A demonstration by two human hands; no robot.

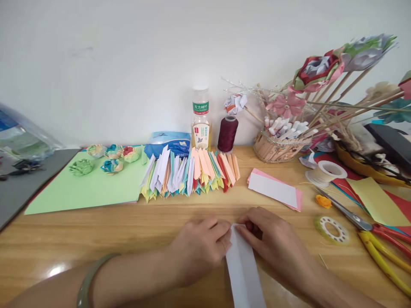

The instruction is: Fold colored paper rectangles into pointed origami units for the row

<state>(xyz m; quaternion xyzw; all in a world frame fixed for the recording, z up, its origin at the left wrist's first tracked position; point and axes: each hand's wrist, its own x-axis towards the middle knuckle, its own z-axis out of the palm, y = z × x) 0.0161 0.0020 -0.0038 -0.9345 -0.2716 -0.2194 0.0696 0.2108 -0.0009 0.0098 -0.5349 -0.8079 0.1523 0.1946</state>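
A long white paper strip (244,269) lies on the table in front of me, with a lengthwise crease down it. My left hand (205,244) pinches its far left corner. At the far right corner, my right hand (269,235) grips the same end between thumb and bent fingers. The strip's near end runs out of the bottom of the view. Beyond my hands stands a row of folded paper pieces (189,173) in white, peach, yellow, red and blue. White and pink paper strips (272,189) lie flat to the right of that row.
Several paper flowers (112,166) rest on green sheets (86,194) at left. Behind are a tissue pack (168,143), a bottle (201,119) and a thread spool (227,133). Right: a basket (276,149), scissors (359,220), yellow-handled tool (382,259) and tape roll (332,229).
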